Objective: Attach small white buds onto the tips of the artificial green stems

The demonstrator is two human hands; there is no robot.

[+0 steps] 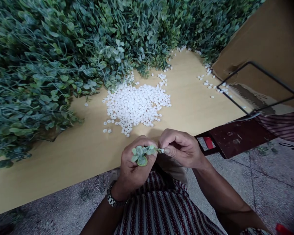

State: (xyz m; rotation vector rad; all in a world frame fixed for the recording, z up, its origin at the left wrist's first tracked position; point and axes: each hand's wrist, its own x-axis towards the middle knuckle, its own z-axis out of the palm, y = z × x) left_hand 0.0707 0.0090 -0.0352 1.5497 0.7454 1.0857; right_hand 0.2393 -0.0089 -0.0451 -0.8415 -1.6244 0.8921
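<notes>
A small sprig of green artificial leaves (142, 155) is in my left hand (137, 166), its leaves lying over the thumb and its stem end pointing right. My right hand (180, 148) pinches a small white piece at that stem end, between thumb and forefinger. Whether the piece is around the stem or only touching it, I cannot tell. Both hands are close together at the table's front edge. Just beyond them on the table lies a heap of small white plastic rings (137, 104).
A large mass of artificial foliage (75, 42) covers the table's far side and left. To the right are a cardboard sheet (267, 49), a black wire frame (271, 73) and scattered white pieces. A dark red stool (240, 138) stands beside the table (71, 163).
</notes>
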